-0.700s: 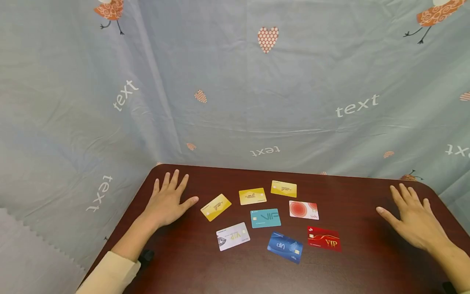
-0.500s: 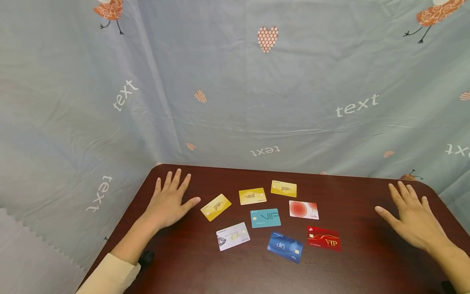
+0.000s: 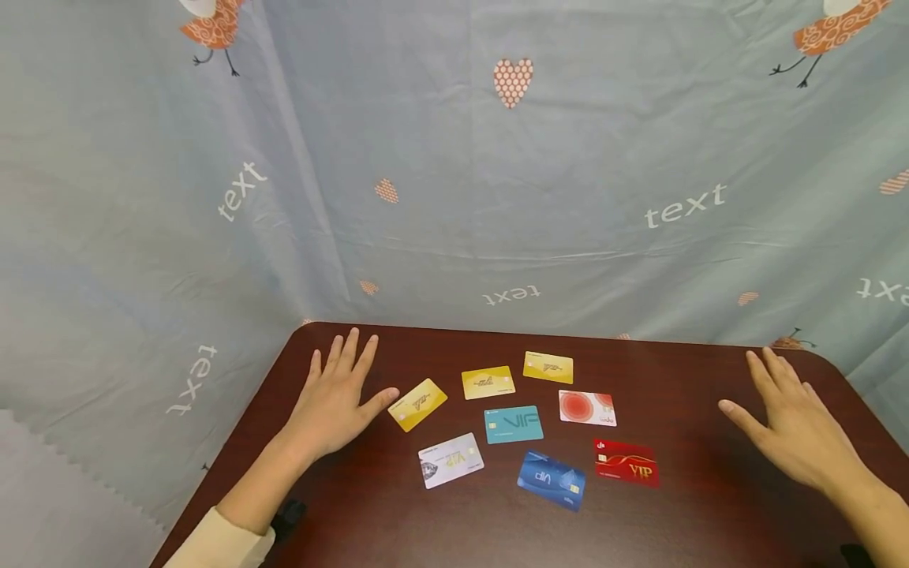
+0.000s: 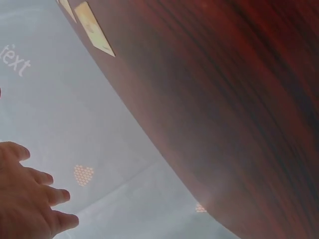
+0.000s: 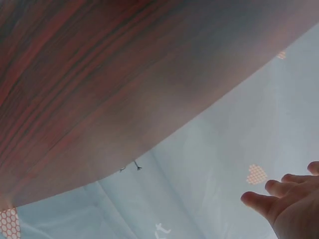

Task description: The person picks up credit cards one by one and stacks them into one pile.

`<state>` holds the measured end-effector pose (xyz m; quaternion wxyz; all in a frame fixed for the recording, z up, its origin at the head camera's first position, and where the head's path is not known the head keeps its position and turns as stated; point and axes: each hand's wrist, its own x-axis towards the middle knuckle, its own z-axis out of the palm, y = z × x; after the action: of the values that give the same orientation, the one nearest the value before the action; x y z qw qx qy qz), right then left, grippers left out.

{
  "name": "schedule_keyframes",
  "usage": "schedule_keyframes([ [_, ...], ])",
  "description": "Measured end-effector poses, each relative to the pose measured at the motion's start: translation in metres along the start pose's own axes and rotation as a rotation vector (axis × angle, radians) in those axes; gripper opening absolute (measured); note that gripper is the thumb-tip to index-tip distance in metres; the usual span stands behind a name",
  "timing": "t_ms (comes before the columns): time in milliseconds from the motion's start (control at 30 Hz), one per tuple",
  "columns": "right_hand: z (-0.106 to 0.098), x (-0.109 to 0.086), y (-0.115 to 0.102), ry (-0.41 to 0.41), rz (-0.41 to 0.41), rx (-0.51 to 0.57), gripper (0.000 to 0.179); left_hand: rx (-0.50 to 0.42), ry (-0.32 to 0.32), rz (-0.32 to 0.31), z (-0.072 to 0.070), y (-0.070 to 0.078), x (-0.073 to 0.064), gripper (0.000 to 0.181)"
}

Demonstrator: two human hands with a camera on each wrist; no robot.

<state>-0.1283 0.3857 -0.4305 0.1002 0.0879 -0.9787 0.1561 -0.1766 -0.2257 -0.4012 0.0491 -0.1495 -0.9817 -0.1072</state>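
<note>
Several plastic cards lie flat and apart on the dark wooden table. My left hand (image 3: 334, 406) is spread over the table's left side, its thumb tip right at the edge of the nearest yellow card (image 3: 418, 405). Two more yellow cards, one left (image 3: 488, 383) and one right (image 3: 548, 368), lie farther back. A teal card (image 3: 514, 424) is in the middle, with a white card (image 3: 450, 460) and a blue card (image 3: 551, 480) in front. To the right are a white card with red circles (image 3: 587, 408) and a red card (image 3: 626, 462). My right hand (image 3: 791, 426), fingers extended, holds nothing.
The brown table (image 3: 398, 528) has rounded far corners. A grey-blue printed cloth (image 3: 426, 158) hangs right behind it and along the left side. Dark bands show near both wrists.
My left hand has moved right, toward the nearest yellow card. My right hand has shifted slightly left. The cards have stayed in place, while the head view has tilted a little.
</note>
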Motion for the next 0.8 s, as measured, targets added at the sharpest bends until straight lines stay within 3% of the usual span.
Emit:
schedule_keyframes([
  [467, 0.0, -0.009, -0.025, 0.03, 0.022, 0.046, 0.091, -0.012, 0.081, 0.056, 0.002, 0.027, -0.009, 0.09],
  [800, 0.005, -0.012, -0.047, -0.032, 0.075, 0.102, 0.091, -0.076, 0.092, 0.092, 0.008, 0.048, -0.008, 0.087],
])
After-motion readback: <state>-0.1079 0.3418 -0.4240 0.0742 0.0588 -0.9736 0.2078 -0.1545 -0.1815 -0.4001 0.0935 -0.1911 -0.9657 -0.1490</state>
